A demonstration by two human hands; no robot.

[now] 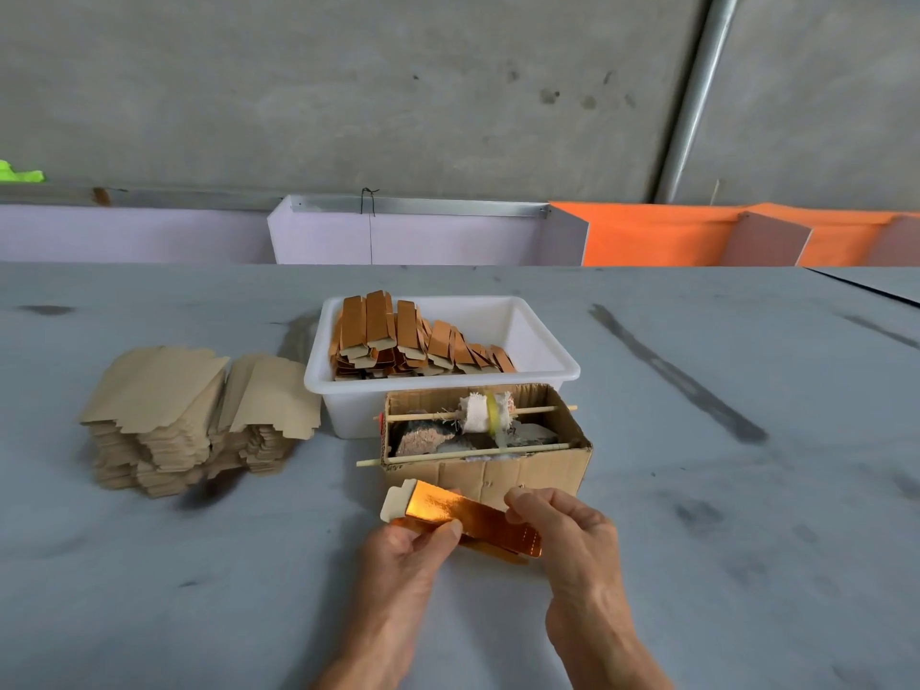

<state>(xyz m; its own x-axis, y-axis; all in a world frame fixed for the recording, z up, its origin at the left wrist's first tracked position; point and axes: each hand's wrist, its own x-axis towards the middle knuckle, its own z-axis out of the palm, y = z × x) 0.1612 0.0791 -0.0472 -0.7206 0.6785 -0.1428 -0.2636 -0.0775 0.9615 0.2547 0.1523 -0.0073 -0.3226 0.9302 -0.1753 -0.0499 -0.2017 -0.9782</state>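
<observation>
The left hand (413, 545) and right hand (562, 535) hold a gold carton (468, 515) just in front of the box (498, 470). The left thumb pinches its near edge and curled right fingers grip its right end. Behind the box sits a tub (542, 341), and left of the box lie blanks (189, 405)

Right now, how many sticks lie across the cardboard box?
2. The far stick runs through the cloth roll at the back of the box; the near stick lies along its front edge. Clutter inside may hide more.

Shiny orange-gold folded carton (470, 521), tilted, beige flap upper left, above the table
</observation>
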